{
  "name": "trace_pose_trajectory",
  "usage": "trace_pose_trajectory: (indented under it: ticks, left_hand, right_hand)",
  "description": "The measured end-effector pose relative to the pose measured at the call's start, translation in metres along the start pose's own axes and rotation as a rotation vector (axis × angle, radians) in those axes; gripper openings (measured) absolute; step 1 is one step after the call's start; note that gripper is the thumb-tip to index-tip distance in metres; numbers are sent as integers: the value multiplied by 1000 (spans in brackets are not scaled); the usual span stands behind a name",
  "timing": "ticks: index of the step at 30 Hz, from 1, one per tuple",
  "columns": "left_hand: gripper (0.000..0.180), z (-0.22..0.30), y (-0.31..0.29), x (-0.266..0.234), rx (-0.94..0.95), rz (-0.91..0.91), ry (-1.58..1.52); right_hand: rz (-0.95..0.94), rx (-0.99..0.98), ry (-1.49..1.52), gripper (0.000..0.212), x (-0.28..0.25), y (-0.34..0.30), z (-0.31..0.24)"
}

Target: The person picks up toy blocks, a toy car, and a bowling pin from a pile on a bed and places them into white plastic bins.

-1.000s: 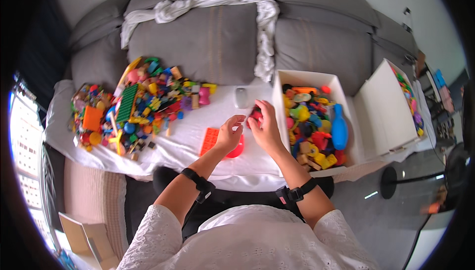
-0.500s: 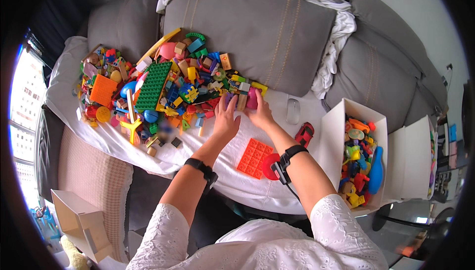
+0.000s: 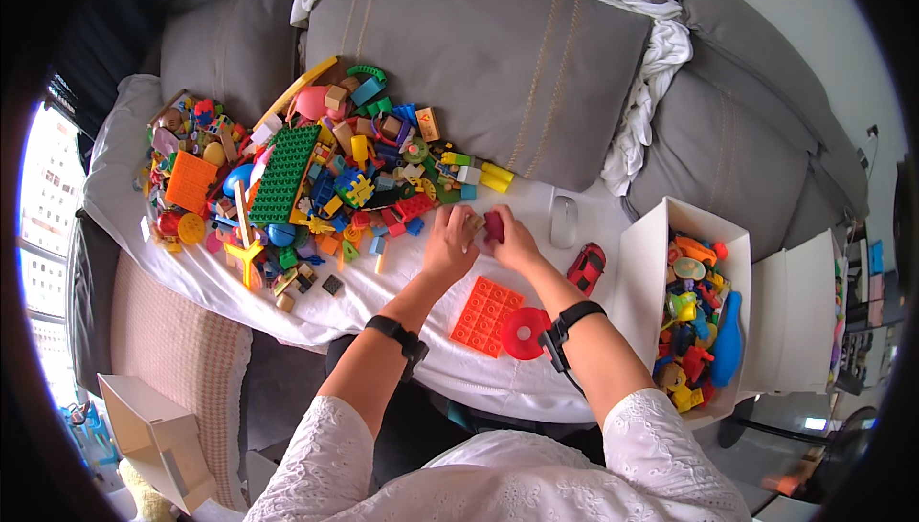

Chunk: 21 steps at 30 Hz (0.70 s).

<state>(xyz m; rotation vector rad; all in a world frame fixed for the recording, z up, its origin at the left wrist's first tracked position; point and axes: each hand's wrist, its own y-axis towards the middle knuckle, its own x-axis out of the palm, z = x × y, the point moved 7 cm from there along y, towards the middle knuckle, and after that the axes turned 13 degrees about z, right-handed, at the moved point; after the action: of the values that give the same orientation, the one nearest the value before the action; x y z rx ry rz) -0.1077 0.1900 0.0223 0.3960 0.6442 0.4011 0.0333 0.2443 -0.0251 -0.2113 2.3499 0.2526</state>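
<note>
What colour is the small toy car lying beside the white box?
Red toy car, clearest in the head view.

White eyelet sleeves, 2 black wristbands

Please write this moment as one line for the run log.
left hand: touching dark red brick | right hand: holding dark red brick | near: orange baseplate, red toy car, toy pile

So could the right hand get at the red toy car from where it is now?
Probably yes: the red toy car sits just beside the right hand on open white cloth, nothing between them, though that hand already grips a dark red piece.
</note>
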Motion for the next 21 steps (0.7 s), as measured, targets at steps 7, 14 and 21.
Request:
trace_pose_trajectory:
  ticks: [7,14,21]
  left_hand:
    - [46,-12,-44,1,-509,-164,-270]
    - [23,35,-53,-15,-779,-127,-742]
    - [27,148,-57,56,-1014,-488,-808]
  right_hand:
    - [-7,6,135,70,-25,-50,-25]
    - [191,188,399,78,-95,-111,-66]
    - [362,439,742,88,-227,-177,-13]
